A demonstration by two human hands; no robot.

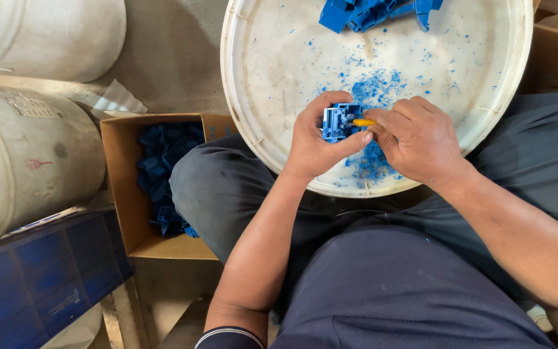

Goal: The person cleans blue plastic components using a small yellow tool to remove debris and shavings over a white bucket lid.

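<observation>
Left hand [314, 145] pinches a small blue plastic part [338, 121] over the near edge of the round white lid [259, 77]. Right hand [414, 139] closed around a yellow-handled tool [363, 122], tip touching the part. Blue shavings [376, 90] mid-lid. More blue parts [372, 11] at the far edge. Cardboard box [121, 194] of blue pieces left of the lid.

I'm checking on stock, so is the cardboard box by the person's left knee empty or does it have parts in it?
Not empty. The open cardboard box holds a pile of dark blue plastic parts along its right side.
</observation>
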